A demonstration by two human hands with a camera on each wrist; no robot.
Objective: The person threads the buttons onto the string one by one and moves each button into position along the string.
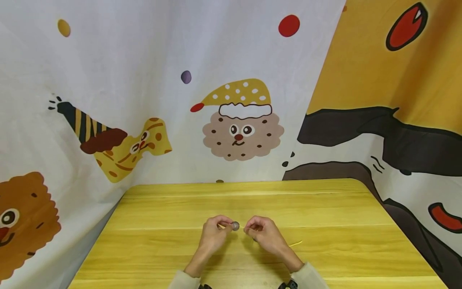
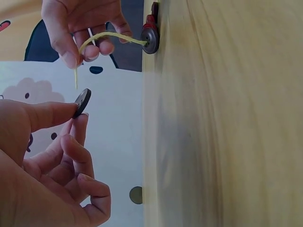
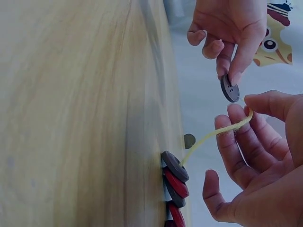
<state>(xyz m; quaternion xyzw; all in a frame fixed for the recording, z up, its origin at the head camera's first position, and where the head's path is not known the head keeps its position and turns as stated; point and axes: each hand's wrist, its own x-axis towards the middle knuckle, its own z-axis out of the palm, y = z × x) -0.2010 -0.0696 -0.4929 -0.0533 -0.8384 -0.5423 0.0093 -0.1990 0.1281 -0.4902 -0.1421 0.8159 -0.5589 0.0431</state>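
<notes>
Several red and grey buttons [image 3: 174, 189] were already strung and rested on the yellow wooden bench [image 1: 325, 224], while a loose grey round button [image 2: 81, 103], pinched by the left hand [image 1: 213, 233], remained unthreaded near the pale yellow cord [image 3: 213, 137], whose free end was pinched by the right hand [image 1: 263, 233].

Seen from head height, looking forward and down over the bench [image 1: 325, 208] toward a printed backdrop [image 1: 108, 80]. Shot close from each wrist, rolled sideways along the bench edge. Shared by all three views: both hands, the grey button [image 2: 82, 102] and yellow cord [image 3: 213, 136].
</notes>
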